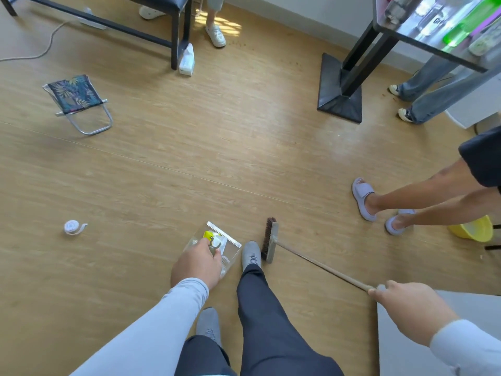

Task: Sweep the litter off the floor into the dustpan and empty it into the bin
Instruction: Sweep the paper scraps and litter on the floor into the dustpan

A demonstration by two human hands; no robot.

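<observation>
Holding a clear plastic dustpan with a metal lip (229, 246) low over the tan wood-look floor (162, 164), the left hand (196, 263) is wrapped closed around its handle end, knuckles up; the handle itself is hidden under the hand. Inside the pan: a yellow scrap of packaging (208, 234) and some whitish bits, too small to identify. Right hand (404, 308) is closed around the top of a long wooden broom handle, and the flat brown-bristled broom head (269, 240) sits at floor level just beside the person's grey right shoe (250, 255), right of the pan, bristles facing the pan but not in contact with it. Progress, as a judgement: sweeping looks partly done, since some litter is already in the pan. Still on the floor: a small round white tape roll with a loose tail (72, 227), well apart to the left, and brown crumbs (238, 44) far off near the wall; whether the roll counts as litter is unclear. Emptying is not done; the pan is still loaded. A yellow plastic bucket (473, 230) at the right edge, behind a bystander in lilac slippers (363, 198), may be the bin, cannot confirm.
</observation>
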